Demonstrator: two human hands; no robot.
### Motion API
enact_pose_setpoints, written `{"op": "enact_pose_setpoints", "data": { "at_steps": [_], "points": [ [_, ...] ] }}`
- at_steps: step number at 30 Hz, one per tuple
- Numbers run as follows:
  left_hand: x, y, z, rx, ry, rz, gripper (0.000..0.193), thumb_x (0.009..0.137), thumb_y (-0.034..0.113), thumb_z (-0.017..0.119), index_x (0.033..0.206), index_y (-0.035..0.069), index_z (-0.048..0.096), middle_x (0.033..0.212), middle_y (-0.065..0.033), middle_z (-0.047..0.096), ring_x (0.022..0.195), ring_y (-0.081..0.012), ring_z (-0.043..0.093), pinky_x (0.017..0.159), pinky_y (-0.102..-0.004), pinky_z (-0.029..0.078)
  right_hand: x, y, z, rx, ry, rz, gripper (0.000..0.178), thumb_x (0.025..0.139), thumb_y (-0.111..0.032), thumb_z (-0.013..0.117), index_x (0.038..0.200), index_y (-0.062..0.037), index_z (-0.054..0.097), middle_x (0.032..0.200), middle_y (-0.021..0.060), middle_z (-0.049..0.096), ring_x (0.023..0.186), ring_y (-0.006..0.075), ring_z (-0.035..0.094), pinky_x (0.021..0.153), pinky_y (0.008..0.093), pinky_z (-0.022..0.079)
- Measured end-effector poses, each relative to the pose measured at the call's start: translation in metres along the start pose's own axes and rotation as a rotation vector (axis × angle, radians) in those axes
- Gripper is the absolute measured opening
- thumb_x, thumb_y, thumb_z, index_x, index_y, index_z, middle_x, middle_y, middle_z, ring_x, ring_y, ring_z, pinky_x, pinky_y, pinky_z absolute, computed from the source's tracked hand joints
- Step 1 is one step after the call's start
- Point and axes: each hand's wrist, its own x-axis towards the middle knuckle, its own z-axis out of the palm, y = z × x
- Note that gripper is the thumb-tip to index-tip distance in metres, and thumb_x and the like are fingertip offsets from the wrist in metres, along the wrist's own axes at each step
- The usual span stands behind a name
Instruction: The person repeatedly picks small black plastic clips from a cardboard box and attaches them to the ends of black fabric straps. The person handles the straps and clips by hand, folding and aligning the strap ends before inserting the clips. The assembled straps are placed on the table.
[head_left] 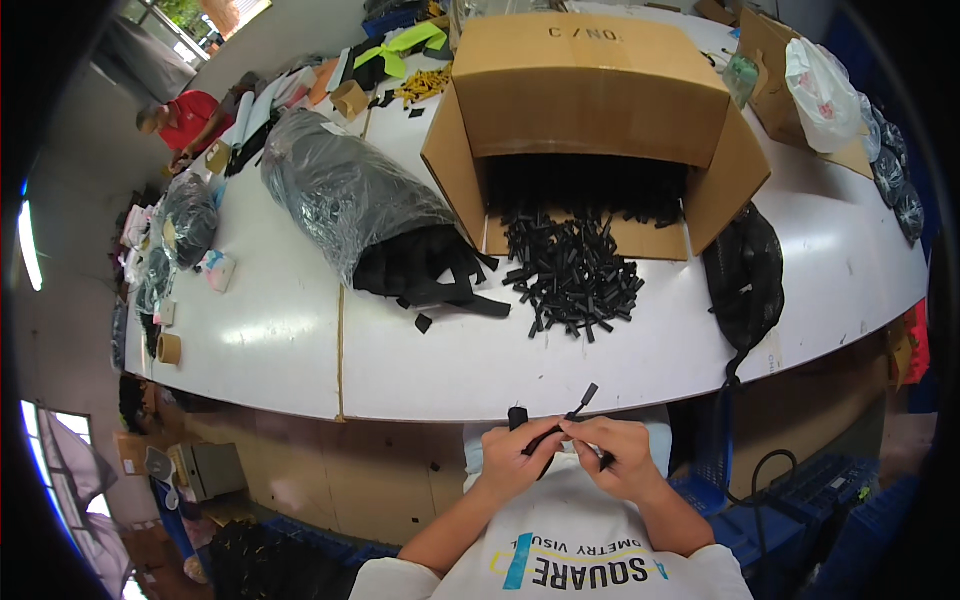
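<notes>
My left hand (pixel 512 462) is closed round a black fabric strap (pixel 541 439), with one dark end (pixel 517 417) sticking up above the fingers. Close beside it, my right hand (pixel 617 456) pinches the same strap. A slim black piece (pixel 589 395) pokes up between the hands, just past the table's front edge; whether it is joined to the strap I cannot tell. Ahead on the white table (pixel 430 375) lies a heap of small black pieces (pixel 575 275). It spills from an open cardboard box (pixel 590 105) on its side, whose inside is dark.
Left of the box lies a clear plastic bag (pixel 335 180) with black straps (pixel 430 270) coming out. A black mesh bag (pixel 745 280) hangs over the right edge. Blue crates (pixel 830 495) stand below. Another person in red (pixel 190 120) is at the far left.
</notes>
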Motion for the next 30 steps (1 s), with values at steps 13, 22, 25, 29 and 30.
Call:
{"op": "enact_pose_setpoints", "data": {
  "at_steps": [13, 22, 25, 29, 30],
  "points": [
    [0.013, -0.007, 0.009, -0.184, 0.153, 0.079, 0.015, 0.076, -0.003, 0.067, 0.091, -0.001, 0.068, 0.080, -0.0110, 0.066, 0.068, -0.0180, 0.063, 0.063, -0.0265, 0.049, -0.007, 0.030, 0.019, 0.618, 0.215, 0.355, 0.020, 0.083, -0.013, 0.064, 0.092, 0.0048, 0.063, 0.063, 0.0056, 0.062, 0.056, 0.0073, 0.054, 0.049, 0.0223, 0.040],
    [0.012, 0.001, 0.026, -0.179, 0.179, 0.147, 0.016, 0.074, -0.002, 0.070, 0.090, 0.000, 0.069, 0.080, -0.0104, 0.063, 0.069, -0.0177, 0.060, 0.062, -0.0264, 0.047, -0.004, 0.012, 0.018, 0.170, 0.442, 0.032, 0.006, 0.072, 0.002, 0.067, 0.076, 0.0041, 0.063, 0.062, 0.0072, 0.058, 0.048, 0.0082, 0.045, 0.046, 0.0216, 0.034],
    [0.014, 0.002, 0.025, -0.191, 0.140, 0.125, 0.015, 0.074, -0.002, 0.070, 0.088, -0.001, 0.069, 0.078, -0.0106, 0.064, 0.068, -0.0178, 0.061, 0.061, -0.0262, 0.047, -0.006, 0.004, 0.009, -0.011, 0.422, -0.067, 0.010, 0.069, 0.002, 0.068, 0.078, 0.0015, 0.065, 0.065, 0.0086, 0.061, 0.047, 0.0111, 0.048, 0.045, 0.0230, 0.036],
    [0.006, -0.001, 0.017, -0.210, 0.121, 0.141, 0.015, 0.072, -0.004, 0.069, 0.086, -0.002, 0.069, 0.077, -0.0108, 0.064, 0.066, -0.0167, 0.061, 0.058, -0.0263, 0.047, 0.001, -0.012, -0.002, -0.219, 0.273, -0.131, 0.021, 0.062, 0.003, 0.069, 0.082, -0.0026, 0.066, 0.071, 0.0098, 0.064, 0.054, 0.0235, 0.058, 0.048, 0.0309, 0.044],
    [0.004, 0.000, 0.014, -0.258, 0.107, 0.126, 0.014, 0.072, -0.004, 0.069, 0.086, -0.003, 0.069, 0.077, -0.0113, 0.064, 0.063, -0.0153, 0.059, 0.056, -0.0253, 0.047, 0.003, -0.017, -0.004, -0.223, 0.239, -0.147, 0.021, 0.062, 0.002, 0.069, 0.082, -0.0025, 0.065, 0.070, 0.0099, 0.063, 0.055, 0.0245, 0.058, 0.049, 0.0317, 0.044]
  ]
}}
